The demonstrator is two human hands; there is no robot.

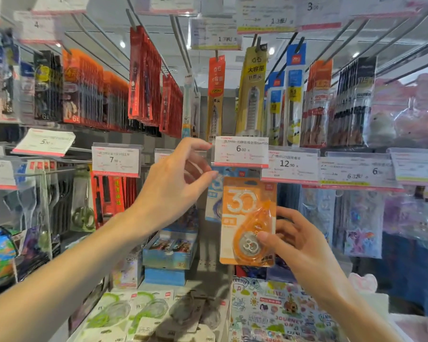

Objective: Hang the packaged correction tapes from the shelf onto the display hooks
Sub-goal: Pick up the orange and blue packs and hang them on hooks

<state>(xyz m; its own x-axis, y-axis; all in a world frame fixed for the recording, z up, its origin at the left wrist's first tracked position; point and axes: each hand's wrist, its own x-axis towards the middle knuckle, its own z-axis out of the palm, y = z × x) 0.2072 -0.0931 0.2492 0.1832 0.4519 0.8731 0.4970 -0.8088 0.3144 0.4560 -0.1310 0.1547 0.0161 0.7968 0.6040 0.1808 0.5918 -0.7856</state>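
Observation:
An orange packaged correction tape marked "30" is held up just under the 6.00 price tag. My right hand grips its lower right side, thumb on the front. My left hand pinches the left edge of that price tag's clear holder, fingertips near the pack's top. The hook behind the tag is hidden. A blue pack hangs just behind the orange one. Several green and grey correction tape packs lie flat on the shelf below.
Rows of hooks with pen and refill packs hang above. Scissors and red packs hang at left, sticker sheets at right. Boxes stand on the shelf behind; a colourful notebook lies at lower right.

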